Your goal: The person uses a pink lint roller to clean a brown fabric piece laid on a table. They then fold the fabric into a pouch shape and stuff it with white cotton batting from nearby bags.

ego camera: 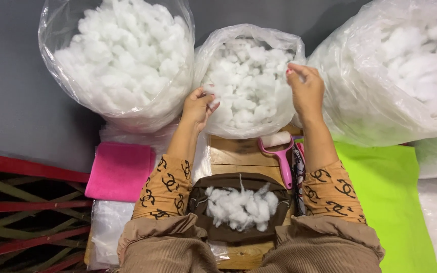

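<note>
Head view: your left hand (198, 107) pinches a tuft at the middle stuffing bag (249, 81); your right hand (305, 91), fingers together, lifts fibre above it. Brown cover (238, 186) at the worktop's near edge looks part-filled, more stuffing needed.
</note>
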